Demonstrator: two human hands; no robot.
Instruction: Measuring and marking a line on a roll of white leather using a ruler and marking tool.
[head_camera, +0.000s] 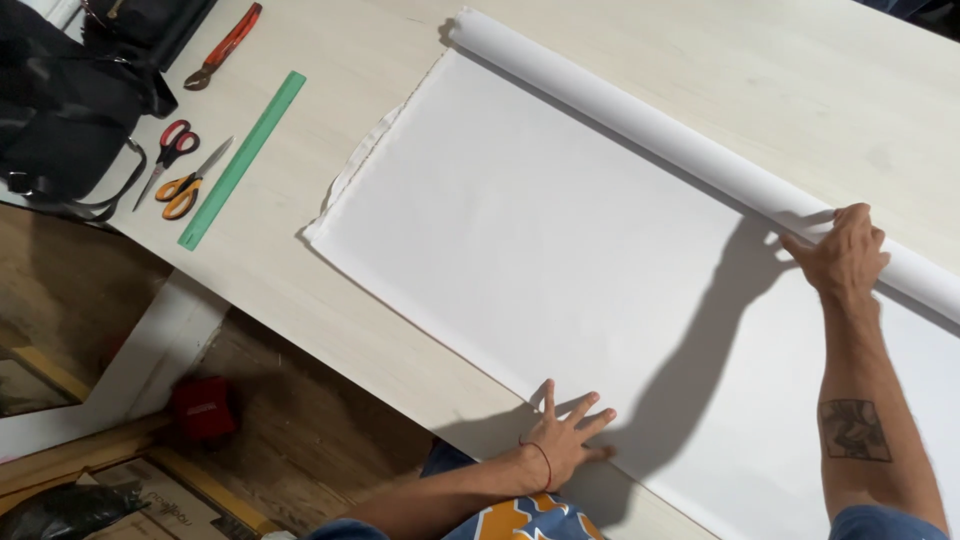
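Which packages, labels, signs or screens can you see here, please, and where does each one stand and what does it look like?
Cardboard box: on the floor at lower left, below the table; flat, brown, dark print on top.
Red thing: on the floor beside the table's edge; small, a pale label on it, too blurred to tell more.
No signs or screens.

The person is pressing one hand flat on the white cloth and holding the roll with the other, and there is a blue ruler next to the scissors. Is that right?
Almost. The ruler is green, not blue, as the head view shows. The rest holds: the left hand lies flat on the white cloth, the right hand grips the roll, and scissors lie beside the ruler.
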